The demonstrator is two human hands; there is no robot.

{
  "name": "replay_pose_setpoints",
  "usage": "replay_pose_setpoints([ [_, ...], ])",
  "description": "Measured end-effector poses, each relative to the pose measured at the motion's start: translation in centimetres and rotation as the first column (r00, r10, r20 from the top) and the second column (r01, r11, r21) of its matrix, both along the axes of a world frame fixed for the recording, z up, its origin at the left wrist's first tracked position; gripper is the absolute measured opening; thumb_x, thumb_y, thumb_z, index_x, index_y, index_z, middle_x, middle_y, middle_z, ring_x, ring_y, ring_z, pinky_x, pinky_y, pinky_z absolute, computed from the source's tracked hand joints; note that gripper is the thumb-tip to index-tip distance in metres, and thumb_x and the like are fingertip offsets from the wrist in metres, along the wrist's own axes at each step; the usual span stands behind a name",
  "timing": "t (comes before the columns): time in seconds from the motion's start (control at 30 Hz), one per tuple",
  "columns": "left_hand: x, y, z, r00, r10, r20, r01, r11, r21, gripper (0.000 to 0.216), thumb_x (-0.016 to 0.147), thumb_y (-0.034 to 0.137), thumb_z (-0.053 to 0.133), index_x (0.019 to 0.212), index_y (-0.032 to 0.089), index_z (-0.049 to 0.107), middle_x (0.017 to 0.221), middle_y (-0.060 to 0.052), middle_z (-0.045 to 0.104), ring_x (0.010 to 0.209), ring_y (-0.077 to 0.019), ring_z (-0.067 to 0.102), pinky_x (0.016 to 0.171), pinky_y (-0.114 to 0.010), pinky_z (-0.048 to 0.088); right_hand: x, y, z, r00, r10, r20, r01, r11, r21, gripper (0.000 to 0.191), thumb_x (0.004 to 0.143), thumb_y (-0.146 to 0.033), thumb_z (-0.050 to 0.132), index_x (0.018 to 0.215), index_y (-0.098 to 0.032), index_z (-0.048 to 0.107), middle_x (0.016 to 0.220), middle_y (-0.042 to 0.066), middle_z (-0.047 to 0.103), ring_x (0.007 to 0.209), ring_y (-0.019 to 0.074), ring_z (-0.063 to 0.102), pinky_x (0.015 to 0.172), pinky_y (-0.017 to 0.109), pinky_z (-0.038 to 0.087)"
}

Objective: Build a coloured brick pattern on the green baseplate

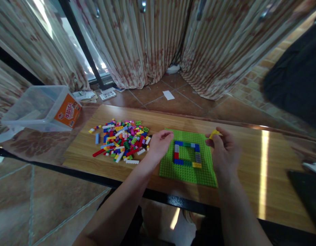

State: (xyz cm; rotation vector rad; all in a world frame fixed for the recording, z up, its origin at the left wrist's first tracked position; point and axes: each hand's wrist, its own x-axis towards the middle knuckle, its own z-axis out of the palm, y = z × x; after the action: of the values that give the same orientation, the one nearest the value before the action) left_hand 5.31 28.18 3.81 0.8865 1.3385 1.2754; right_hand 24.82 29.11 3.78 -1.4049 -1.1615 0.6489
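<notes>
Between the thumb and fingers of my right hand (226,150) is a yellow toy brick (214,133), raised over the right edge of a green studded baseplate (167,167). A rectangular ring of bricks (179,162) in blue, green, grey, red and yellow sits on the plate, its middle bare green. My left hand (159,145) hovers at the plate's left edge with its fingers curled together; whether anything is inside them I cannot make out. Just left of that hand lies a loose pile of mixed coloured bricks (124,140).
Everything lies on a long wooden table (150,174) with a dark front edge. A clear plastic bin (37,116) with an orange label stands at the far left. A dark flat object (304,194) is at the right end. Curtains (132,44) hang behind.
</notes>
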Motion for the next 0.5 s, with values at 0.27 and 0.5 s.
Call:
replay_pose_setpoints([
  [0.27, 0.14, -0.38, -0.29, 0.845, -0.119, -0.521, 0.171, 0.984, 0.052, 0.018, 0.080, 0.018, 0.063, 0.096, 0.017, 0.072, 0.091, -0.006, 0.073, 0.070, -0.0166, 0.061, 0.073, -0.029, 0.048, 0.68, 0.40, -0.68, 0.995, 0.039, -0.090, -0.046, 0.996, -0.073, 0.028, 0.075, -0.040, 0.071, 0.092, -0.020, 0.061, 0.083, 0.004, 0.070, 0.072, 0.0161, 0.066, 0.070, 0.033, 0.055],
  [0.5, 0.45, -0.75, -0.28, 0.765, -0.151, -0.626, 0.229, 0.972, 0.046, 0.021, 0.082, 0.017, 0.061, 0.101, 0.016, 0.070, 0.101, -0.010, 0.072, 0.080, -0.0211, 0.064, 0.082, -0.035, 0.050, 0.66, -0.07, -0.37, 0.988, 0.149, 0.038, -0.140, 0.975, -0.173, 0.025, 0.075, -0.035, 0.068, 0.092, -0.016, 0.070, 0.082, 0.006, 0.072, 0.070, 0.0174, 0.065, 0.067, 0.033, 0.053],
])
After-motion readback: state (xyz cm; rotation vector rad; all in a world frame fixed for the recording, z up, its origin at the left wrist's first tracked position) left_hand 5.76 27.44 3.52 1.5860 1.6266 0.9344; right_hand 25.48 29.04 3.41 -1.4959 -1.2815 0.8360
